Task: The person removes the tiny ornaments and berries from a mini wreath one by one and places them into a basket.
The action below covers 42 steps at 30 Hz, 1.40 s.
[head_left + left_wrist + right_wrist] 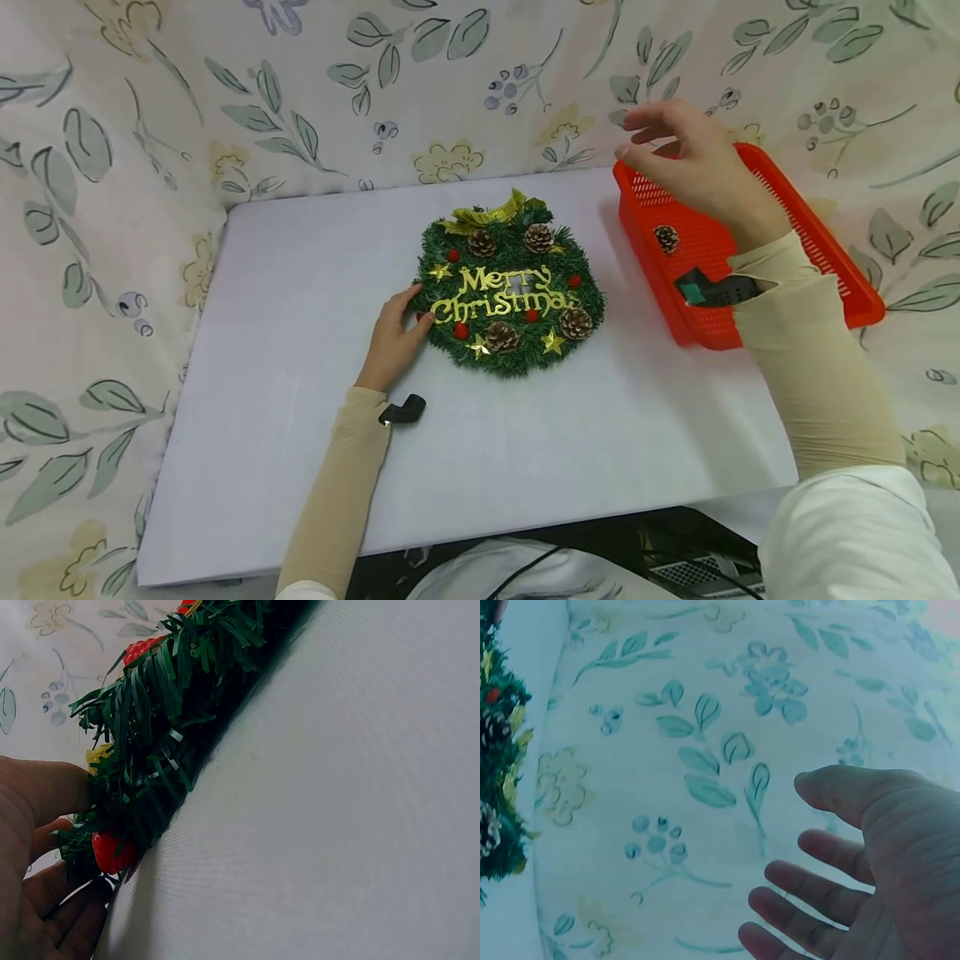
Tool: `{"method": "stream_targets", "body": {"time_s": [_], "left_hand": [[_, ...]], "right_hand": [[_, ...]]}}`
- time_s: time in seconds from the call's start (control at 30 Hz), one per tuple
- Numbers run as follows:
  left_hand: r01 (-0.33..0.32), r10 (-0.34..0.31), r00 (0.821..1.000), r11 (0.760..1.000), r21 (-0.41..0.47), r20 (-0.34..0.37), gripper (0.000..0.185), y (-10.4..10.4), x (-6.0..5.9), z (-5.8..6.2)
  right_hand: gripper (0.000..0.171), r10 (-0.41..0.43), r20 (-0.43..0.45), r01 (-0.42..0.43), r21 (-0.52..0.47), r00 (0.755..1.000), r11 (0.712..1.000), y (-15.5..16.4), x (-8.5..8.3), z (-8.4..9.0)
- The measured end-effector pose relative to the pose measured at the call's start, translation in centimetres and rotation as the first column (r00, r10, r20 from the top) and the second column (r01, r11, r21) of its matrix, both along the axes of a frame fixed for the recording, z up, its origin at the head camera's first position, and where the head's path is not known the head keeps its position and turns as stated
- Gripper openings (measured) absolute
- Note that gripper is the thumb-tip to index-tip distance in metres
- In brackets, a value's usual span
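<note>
A green Christmas wreath (pixel 510 292) with gold "Merry Christmas" lettering, pine cones, red berries and gold stars lies flat in the middle of a white board (pixel 525 450). My left hand (pixel 393 337) holds the wreath's left edge. In the left wrist view the thumb and fingers of the left hand (pixel 37 862) close around the wreath (pixel 150 735) near a red berry (pixel 112 851). My right hand (pixel 690 162) hovers above a red basket (pixel 862 310) with relaxed fingers and holds nothing. The right hand (pixel 870 862) shows an empty palm, with the wreath (pixel 499 750) at the far left.
Inside the red basket at the board's right side lies a single pine cone (pixel 666 238). A floral cloth (pixel 112 250) covers the surface and the back wall around the board. Dark cables and equipment (pixel 675 567) sit below the board's near edge.
</note>
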<state>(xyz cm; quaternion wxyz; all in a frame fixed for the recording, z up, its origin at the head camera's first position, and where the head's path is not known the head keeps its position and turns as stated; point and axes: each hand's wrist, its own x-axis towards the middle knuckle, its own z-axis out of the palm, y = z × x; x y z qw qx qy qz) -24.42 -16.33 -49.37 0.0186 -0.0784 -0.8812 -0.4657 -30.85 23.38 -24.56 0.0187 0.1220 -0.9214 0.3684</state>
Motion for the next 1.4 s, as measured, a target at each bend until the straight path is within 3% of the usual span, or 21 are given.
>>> {"method": "stream_targets", "body": {"time_s": [0.37,0.57,0.77,1.13,1.4], "left_hand": [[0.002,-0.002,1.0,1.0,0.007,-0.003,0.061,-0.1,-0.1,0.0],[0.009,-0.009,1.0,1.0,-0.001,-0.015,0.059,-0.1,-0.1,0.0],[0.012,-0.012,1.0,1.0,0.011,-0.013,0.059,-0.1,0.0,-0.1],[0.015,-0.015,1.0,1.0,-0.011,-0.014,0.059,-0.1,0.1,-0.1],[0.015,-0.015,1.0,1.0,-0.005,-0.009,0.058,0.0,0.0,-0.1]], "right_hand": [[0.048,0.124,-0.022,-0.124,-0.018,0.992,0.992,-2.4,1.6,0.0],[0.046,0.193,-0.041,-0.194,-0.028,0.98,0.981,-3.5,1.6,-1.1],[0.049,0.229,-0.003,-0.228,-0.05,0.974,0.972,-4.4,2.2,-2.1],[0.044,0.345,-0.047,-0.347,-0.067,0.938,0.935,-6.1,3.1,-3.4],[0.046,0.393,-0.014,-0.393,-0.021,0.92,0.919,-7.0,4.0,-4.1]]}}
